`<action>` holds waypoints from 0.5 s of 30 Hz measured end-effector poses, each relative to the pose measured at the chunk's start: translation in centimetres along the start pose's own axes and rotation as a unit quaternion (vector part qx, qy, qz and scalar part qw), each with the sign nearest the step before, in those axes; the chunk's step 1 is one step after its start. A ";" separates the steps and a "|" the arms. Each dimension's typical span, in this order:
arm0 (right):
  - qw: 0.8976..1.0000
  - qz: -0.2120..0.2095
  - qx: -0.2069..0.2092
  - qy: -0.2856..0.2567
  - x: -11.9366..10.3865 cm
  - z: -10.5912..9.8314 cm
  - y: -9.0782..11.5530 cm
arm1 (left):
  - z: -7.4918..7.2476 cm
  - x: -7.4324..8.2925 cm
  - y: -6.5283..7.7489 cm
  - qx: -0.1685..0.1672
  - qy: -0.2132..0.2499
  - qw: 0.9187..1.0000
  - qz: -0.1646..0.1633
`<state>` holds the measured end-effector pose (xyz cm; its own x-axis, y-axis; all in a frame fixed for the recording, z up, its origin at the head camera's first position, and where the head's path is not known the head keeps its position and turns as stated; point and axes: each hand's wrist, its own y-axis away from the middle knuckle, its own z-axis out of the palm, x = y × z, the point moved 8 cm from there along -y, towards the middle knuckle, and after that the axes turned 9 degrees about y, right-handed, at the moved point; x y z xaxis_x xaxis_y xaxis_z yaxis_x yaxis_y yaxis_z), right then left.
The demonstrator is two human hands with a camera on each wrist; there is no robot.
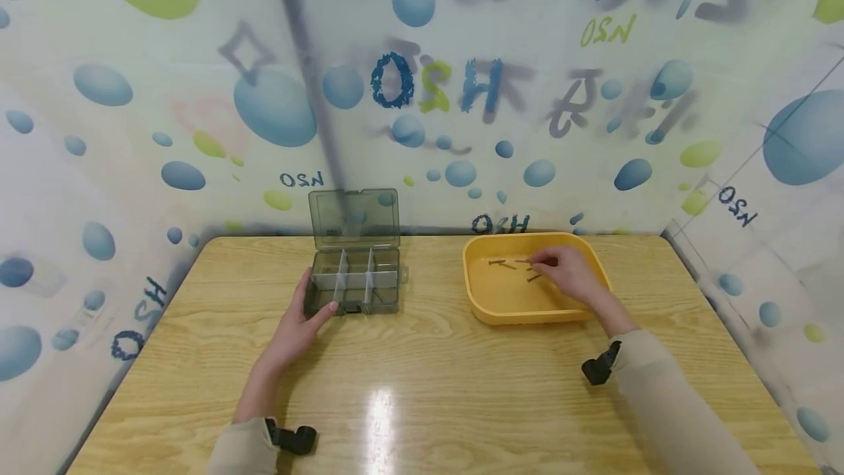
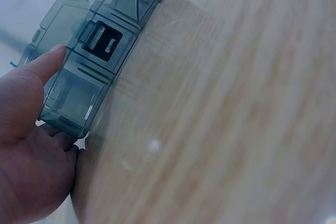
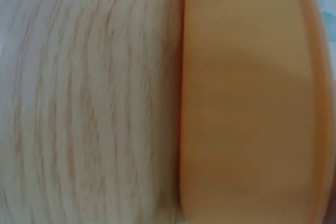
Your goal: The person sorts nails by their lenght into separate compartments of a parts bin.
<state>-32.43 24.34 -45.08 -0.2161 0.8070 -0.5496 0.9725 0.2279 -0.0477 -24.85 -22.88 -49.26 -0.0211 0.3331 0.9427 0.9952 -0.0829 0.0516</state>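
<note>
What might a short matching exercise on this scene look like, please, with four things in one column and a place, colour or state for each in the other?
Column one:
1. Box
2. Tray
3. Left hand
4. Right hand

Column two:
A. At the screws
B. Yellow
C. Gripping a container's side
D. Lid raised

Right pairs:
1-D
2-B
3-C
4-A
</note>
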 end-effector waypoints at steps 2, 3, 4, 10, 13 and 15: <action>1.000 0.001 0.005 0.020 0.4 0.0 -0.1 | 0.0 0.0 0.0 0.000 0.001 1.000 0.001; 1.000 0.001 0.005 0.027 0.5 0.0 -0.2 | -0.1 0.0 0.0 0.000 0.002 1.000 0.001; 0.999 0.002 0.005 0.034 0.6 0.1 -0.2 | -0.1 0.0 0.0 0.001 0.002 1.000 0.001; 0.998 0.013 -0.009 0.054 1.1 0.3 -0.4 | -0.1 0.0 0.0 0.001 0.001 1.000 0.000; 0.998 0.022 -0.020 0.055 1.3 0.4 -0.4 | 0.0 0.0 0.1 0.001 0.003 1.000 0.001; 0.998 0.025 -0.026 0.055 1.5 0.5 -0.5 | 0.0 0.0 0.1 0.001 0.005 1.000 0.002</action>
<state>-33.20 25.19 -46.30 -0.1779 0.8728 -0.4544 0.9771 0.2113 0.0233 -24.76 -22.90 -49.30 -0.0189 0.3239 0.9459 0.9955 -0.0816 0.0479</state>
